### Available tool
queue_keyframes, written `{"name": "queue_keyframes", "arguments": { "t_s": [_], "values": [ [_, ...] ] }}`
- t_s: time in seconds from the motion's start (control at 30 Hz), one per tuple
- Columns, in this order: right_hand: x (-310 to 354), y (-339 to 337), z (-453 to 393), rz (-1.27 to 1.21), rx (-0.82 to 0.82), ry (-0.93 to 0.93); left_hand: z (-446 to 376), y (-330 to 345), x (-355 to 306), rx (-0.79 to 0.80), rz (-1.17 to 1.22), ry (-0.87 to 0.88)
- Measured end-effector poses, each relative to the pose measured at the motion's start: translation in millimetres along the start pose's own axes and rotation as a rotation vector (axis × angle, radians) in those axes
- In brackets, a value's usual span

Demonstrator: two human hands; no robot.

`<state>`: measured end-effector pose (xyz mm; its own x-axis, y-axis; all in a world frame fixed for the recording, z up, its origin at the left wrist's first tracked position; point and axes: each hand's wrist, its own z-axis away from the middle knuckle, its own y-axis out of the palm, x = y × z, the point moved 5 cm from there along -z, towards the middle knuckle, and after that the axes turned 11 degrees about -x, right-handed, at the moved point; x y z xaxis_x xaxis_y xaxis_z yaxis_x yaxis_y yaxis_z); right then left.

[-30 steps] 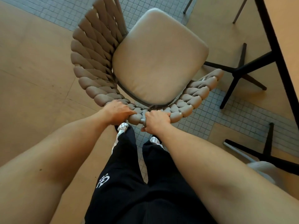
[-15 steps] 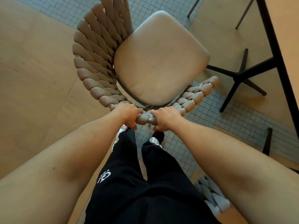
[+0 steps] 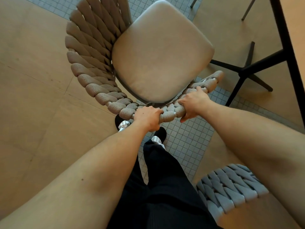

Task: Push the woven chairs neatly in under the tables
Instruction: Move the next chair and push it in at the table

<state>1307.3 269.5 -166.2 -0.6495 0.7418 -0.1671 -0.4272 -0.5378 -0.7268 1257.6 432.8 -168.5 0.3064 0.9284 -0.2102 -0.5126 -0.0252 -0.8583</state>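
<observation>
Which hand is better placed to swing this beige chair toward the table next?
Probably the right hand: it grips the woven chair back's rim on the side nearer the table. The left hand holds the rim's middle.

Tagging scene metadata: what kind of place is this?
Probably a cafe or restaurant seating area: a cushioned woven chair, a second grey woven chair, a black-framed table on a cross-shaped base, and mosaic-tiled floor.
</observation>
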Motion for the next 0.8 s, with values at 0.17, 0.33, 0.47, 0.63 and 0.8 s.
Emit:
{"name": "queue_keyframes", "arguments": {
  "t_s": [0.17,0.33,0.47,0.63,0.8],
  "values": [
    [5.1,-0.8,1.6,0.041,0.022,0.018,2.4,-5.2,0.7,-0.028,-0.012,0.04],
    [24.9,-3.0,10.5,-0.032,0.061,0.057,15.0,-5.7,9.1,0.007,-0.063,0.109],
    [46.4,-5.1,15.9,-0.103,0.08,0.102,26.0,-6.0,23.0,0.063,-0.092,0.147],
    [79.7,-14.7,18.7,-0.239,0.099,0.142,38.2,-8.0,49.7,0.121,-0.18,0.235],
    [118.3,-31.7,14.5,-0.379,0.1,0.197,48.0,-13.8,86.2,0.175,-0.284,0.262]
  ]
}}
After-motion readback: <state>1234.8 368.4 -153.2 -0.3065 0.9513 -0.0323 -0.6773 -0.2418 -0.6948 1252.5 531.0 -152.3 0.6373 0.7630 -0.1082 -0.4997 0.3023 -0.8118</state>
